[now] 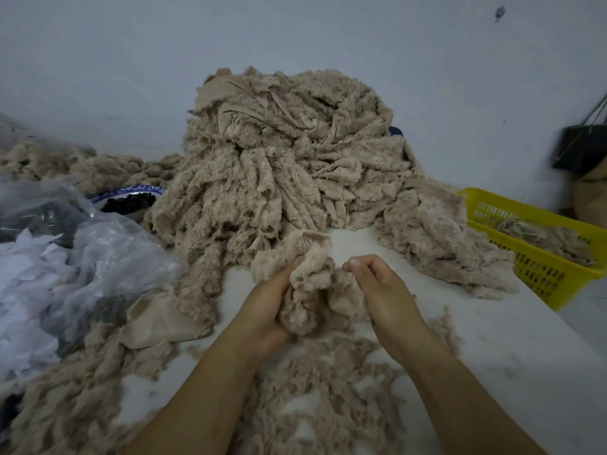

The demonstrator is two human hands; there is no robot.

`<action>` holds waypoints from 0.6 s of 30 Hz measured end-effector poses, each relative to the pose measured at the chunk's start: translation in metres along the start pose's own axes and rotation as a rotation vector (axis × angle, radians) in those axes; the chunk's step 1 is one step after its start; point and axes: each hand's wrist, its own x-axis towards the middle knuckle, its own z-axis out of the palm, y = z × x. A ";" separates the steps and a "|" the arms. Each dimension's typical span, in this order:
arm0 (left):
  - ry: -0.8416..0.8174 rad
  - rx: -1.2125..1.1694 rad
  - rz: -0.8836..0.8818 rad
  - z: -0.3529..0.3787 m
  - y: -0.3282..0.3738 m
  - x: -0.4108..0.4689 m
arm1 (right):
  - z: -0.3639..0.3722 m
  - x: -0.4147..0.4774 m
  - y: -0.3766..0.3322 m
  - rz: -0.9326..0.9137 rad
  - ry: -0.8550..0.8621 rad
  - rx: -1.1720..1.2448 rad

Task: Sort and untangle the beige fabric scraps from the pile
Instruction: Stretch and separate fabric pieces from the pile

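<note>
I see the left hand (266,310) just in front of the pile (289,152), its fingers curled round a fluffy beige scrap (305,284). The right hand (384,297) grips the scrap's other side, fingers bent tight and thumb against forefinger. The scrap sits bunched between both hands, near the pile's front edge. A yellow basket (532,267) holding more scraps is right of the pile, and a bowl (131,197) and a plastic bag (98,257) are left of it.

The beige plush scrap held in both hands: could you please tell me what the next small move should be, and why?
Probably pull the hands gently apart to spread it: the left hand and right hand both grip the beige plush scrap, which is bunched into a wad.
</note>
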 end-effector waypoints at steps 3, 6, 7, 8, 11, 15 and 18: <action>0.059 0.127 0.042 -0.003 -0.002 0.003 | -0.002 0.002 0.002 -0.011 0.029 0.049; 0.102 0.154 0.114 -0.005 -0.003 0.006 | -0.005 0.003 0.004 -0.017 0.035 0.072; 0.120 0.148 0.132 -0.005 -0.002 0.006 | -0.005 0.003 0.005 -0.015 0.046 0.055; 0.138 0.143 0.148 -0.006 -0.001 0.006 | -0.005 0.003 0.005 -0.016 0.065 0.019; 0.199 0.149 0.173 -0.009 0.000 0.006 | -0.006 0.001 0.006 -0.039 0.068 -0.099; 0.203 0.166 0.179 -0.008 0.001 0.006 | -0.002 -0.003 0.007 -0.092 -0.144 -0.171; 0.191 0.165 0.166 -0.005 -0.002 0.005 | 0.005 -0.003 0.009 -0.101 -0.190 -0.351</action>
